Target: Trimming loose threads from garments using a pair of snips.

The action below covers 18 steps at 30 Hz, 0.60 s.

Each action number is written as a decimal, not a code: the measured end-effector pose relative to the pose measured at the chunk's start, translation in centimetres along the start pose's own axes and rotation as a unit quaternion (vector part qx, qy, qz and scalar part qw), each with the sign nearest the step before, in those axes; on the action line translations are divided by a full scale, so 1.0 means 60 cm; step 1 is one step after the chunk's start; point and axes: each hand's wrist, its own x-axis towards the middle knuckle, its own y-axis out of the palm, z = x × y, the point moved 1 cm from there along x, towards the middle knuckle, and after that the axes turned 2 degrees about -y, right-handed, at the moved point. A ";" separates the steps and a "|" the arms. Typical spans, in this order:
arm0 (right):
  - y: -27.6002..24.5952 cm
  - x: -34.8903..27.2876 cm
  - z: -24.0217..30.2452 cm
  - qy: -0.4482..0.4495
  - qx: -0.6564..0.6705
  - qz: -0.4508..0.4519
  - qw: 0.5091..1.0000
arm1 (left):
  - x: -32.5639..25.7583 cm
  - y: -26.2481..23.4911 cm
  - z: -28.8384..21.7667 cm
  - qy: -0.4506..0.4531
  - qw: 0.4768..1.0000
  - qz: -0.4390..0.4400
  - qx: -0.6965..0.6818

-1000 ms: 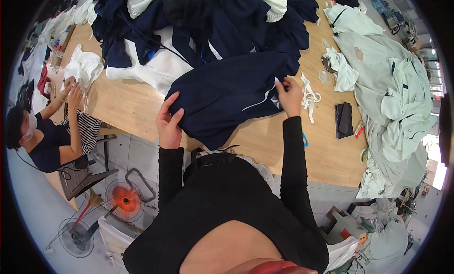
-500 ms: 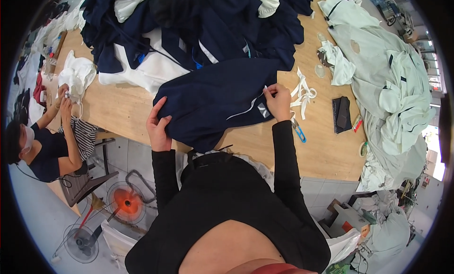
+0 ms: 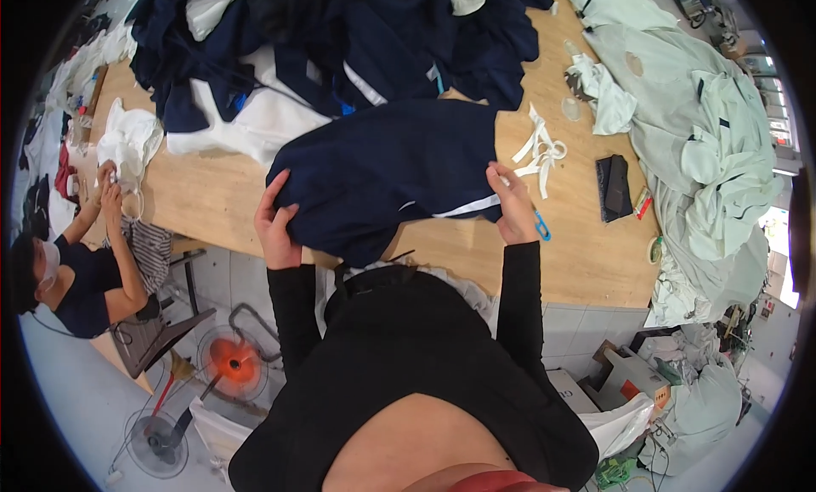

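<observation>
A navy garment piece point(image 3: 382, 156) with a white stripe along its near right edge lies across the front of the wooden table. At its left edge my left hand point(image 3: 277, 229) grips the cloth, thumb on top and fingers curling round the side. My right hand point(image 3: 513, 207) pinches the right edge near the end of the stripe. Just beside that hand a blue-handled tool point(image 3: 542, 226) shows, partly hidden by it. White tape strips point(image 3: 539, 152) lie beyond my right hand.
A heap of navy and white garments point(image 3: 340, 50) covers the table's far side. Pale green cloth point(image 3: 680, 127) is piled at right, near a dark phone-like slab point(image 3: 614, 189) and a red-yellow item point(image 3: 643, 203). At left a masked person point(image 3: 93, 271) handles white cloth; fans point(image 3: 234, 364) stand below.
My right hand has let go of the thin white strip and holds the garment's right edge. The cloth there is turned, showing a broad white stripe instead of the small pale emblem.
</observation>
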 end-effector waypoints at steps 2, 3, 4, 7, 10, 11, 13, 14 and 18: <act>0.010 -0.013 0.015 -0.124 -0.061 -0.003 0.990 | -0.008 -0.011 -0.006 0.007 1.000 -0.016 0.013; 0.002 -0.018 0.038 -0.166 -0.046 -0.025 0.985 | -0.010 -0.014 -0.014 -0.007 0.999 -0.006 -0.030; -0.015 -0.018 0.067 -0.210 -0.029 -0.046 0.976 | -0.008 -0.017 -0.020 -0.018 0.997 0.006 -0.075; -0.050 -0.035 0.151 -0.282 -0.031 -0.027 0.958 | -0.003 -0.030 -0.039 -0.002 0.992 0.024 -0.124; -0.033 -0.058 0.216 -0.340 -0.057 -0.023 0.938 | -0.002 -0.017 -0.054 0.035 0.992 0.025 -0.122; -0.035 -0.057 0.230 -0.360 -0.058 -0.018 0.931 | -0.003 -0.010 -0.059 0.050 0.991 0.039 -0.119; -0.037 -0.060 0.255 -0.372 -0.054 -0.004 0.927 | -0.008 0.010 -0.075 0.072 0.990 0.061 -0.101; -0.033 -0.068 0.265 -0.370 -0.050 0.006 0.928 | -0.014 0.019 -0.083 0.081 0.991 0.049 -0.100; -0.020 -0.095 0.296 -0.373 -0.055 0.002 0.926 | -0.032 0.028 -0.116 0.100 0.986 0.106 -0.076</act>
